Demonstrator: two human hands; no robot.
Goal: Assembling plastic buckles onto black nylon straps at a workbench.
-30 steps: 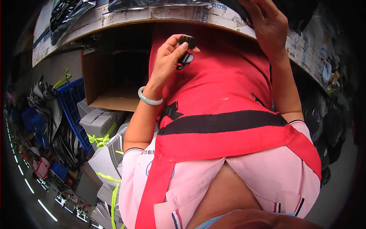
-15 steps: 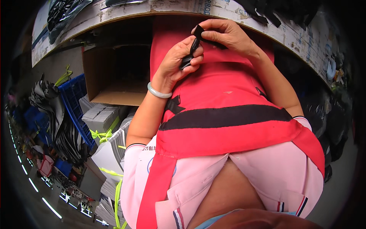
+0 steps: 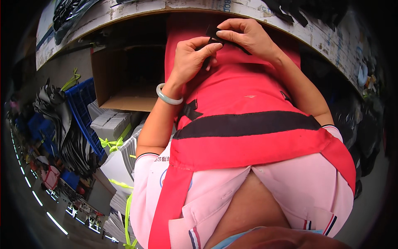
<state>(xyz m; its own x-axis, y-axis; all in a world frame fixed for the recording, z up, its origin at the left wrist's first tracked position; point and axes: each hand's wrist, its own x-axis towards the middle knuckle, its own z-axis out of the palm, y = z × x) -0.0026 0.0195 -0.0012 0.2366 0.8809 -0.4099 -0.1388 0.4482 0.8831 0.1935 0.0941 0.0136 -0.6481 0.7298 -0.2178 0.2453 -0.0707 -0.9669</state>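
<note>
Above the red apron (image 3: 244, 89), close to the worktable's edge, both hands work on black strips (image 3: 239, 46) of thin, flat material. My left hand (image 3: 191, 57), with a pale bangle at its wrist, pinches a black piece between thumb and forefinger; its other fingers curl under, partly hidden. My right hand (image 3: 252, 38) grips the black material between thumb and fingertips, just beside the left one. A dark strip end hangs below the right fingers, over the apron. Whether it is one piece or several I cannot tell.
The worktable (image 3: 137, 13) curves across the top, with dark pieces (image 3: 290, 11) and a plastic bag (image 3: 66, 20) on it. An open cardboard box (image 3: 126, 103) stands beneath. At left are a blue crate (image 3: 85, 118), black sheets (image 3: 64, 124) and grey bundles tied with yellow-green straps (image 3: 111, 124).
My left hand has turned over, its back now showing and its thumb laid across the top. The black piece that stuck out below its fingers is mostly hidden. The right hand has shifted slightly.
</note>
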